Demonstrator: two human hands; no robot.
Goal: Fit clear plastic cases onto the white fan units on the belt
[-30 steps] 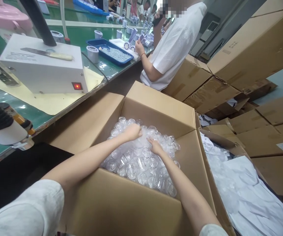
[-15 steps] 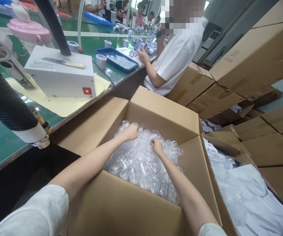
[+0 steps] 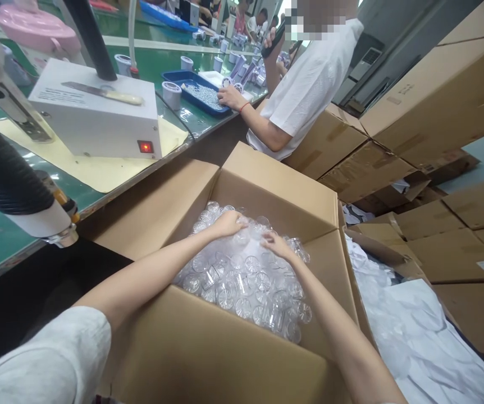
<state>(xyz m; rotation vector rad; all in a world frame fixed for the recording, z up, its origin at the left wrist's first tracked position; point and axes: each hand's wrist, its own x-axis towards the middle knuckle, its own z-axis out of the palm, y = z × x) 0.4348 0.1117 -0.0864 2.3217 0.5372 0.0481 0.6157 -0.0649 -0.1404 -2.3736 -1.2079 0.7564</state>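
Clear, round plastic cups [image 3: 242, 283] fill an opened cardboard box [image 3: 200, 331] in front of me. My left hand [image 3: 228, 224] is over the far left part of the heap, its fingers closed at the edge of a hazy, see-through film [image 3: 248, 241]. What exactly it grips is hard to make out. To its right, my right hand [image 3: 276, 244] hovers at the other side of the film, palm down, with its fingers stretched and slightly apart. Nothing shows clearly in that hand.
Left, a green worktable [image 3: 111, 205] bears a white device [image 3: 99, 112] with a knife [image 3: 103, 93] on top. A black hose [image 3: 6, 168] hangs near the box. A co-worker [image 3: 305, 95] reaches to a blue tray [image 3: 202, 95]. Stacked cartons [image 3: 435, 95] stand right, beside white sheets [image 3: 427, 320].
My left hand has shifted slightly right, and my right hand's fingers have spread. The whitish film between them shows more. The co-worker's hand has lowered to the blue tray.
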